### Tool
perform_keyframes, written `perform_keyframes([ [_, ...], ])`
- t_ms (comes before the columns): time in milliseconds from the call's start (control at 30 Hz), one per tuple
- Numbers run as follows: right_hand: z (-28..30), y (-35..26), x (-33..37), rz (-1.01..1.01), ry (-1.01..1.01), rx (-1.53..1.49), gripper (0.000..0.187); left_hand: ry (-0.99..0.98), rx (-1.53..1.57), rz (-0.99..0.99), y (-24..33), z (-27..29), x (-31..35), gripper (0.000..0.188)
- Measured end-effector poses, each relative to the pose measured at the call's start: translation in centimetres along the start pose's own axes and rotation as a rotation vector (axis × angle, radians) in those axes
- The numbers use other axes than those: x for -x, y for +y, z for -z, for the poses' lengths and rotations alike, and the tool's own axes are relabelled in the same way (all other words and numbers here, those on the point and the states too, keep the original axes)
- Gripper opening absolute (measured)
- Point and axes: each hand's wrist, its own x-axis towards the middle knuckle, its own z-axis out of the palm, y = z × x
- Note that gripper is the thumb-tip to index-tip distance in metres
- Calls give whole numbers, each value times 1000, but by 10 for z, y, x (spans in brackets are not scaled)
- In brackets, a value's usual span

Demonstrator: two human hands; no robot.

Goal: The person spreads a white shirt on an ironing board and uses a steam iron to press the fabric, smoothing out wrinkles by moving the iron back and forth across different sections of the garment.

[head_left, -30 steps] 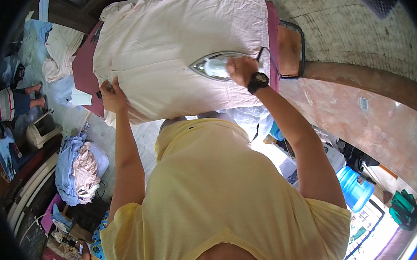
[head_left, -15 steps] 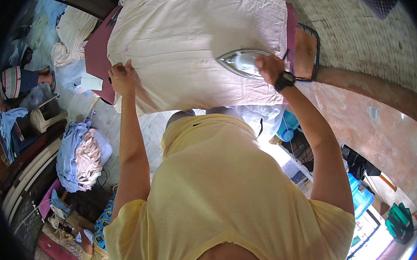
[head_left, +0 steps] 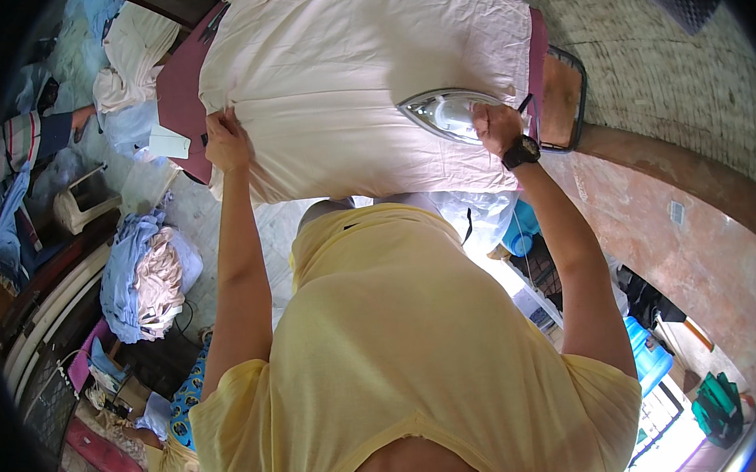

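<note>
A pale cream cloth (head_left: pixel 323 73) lies spread over a maroon-covered ironing board (head_left: pixel 177 101), with light creases across it. My right hand (head_left: pixel 499 128), a dark watch at its wrist, is closed round the handle of a clothes iron (head_left: pixel 444 117). The iron rests on the cloth's right part, its pointed tip toward the left. At the cloth's left edge my left hand (head_left: pixel 228 143) is closed, fingers pinching the fabric. A white card (head_left: pixel 169 143) lies on the board's left edge, beside that hand.
Bundled blue and pink clothes (head_left: pixel 148 274) lie on the floor at left, near a beige stool (head_left: pixel 86 199). The board's metal end frame (head_left: pixel 580 90) juts out at right. Other people are at the far left and lower left. A blue water container (head_left: pixel 649 353) stands lower right.
My left hand's fingers have drawn together on the cloth's edge. My right hand has a fuller hold on the iron, which has shifted only slightly in view. The person at far left has moved.
</note>
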Motion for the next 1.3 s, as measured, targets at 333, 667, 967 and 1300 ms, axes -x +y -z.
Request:
perform_keyframes([
  [333,-2,-73,-39,52,-100,-27,30,46,-27,23,-10,-7,3,26],
  [667,-8,-104,-56,-105,-192,-3,35,15,-34,43,-8,-4,3,28],
  [967,-15,-122,-68,-136,-217,-39,38,25,1,49,-8,-6,1,30],
  [1300,-30,-129,-64,-5,-231,-243,35,80,27,43,2,-6,3,26],
])
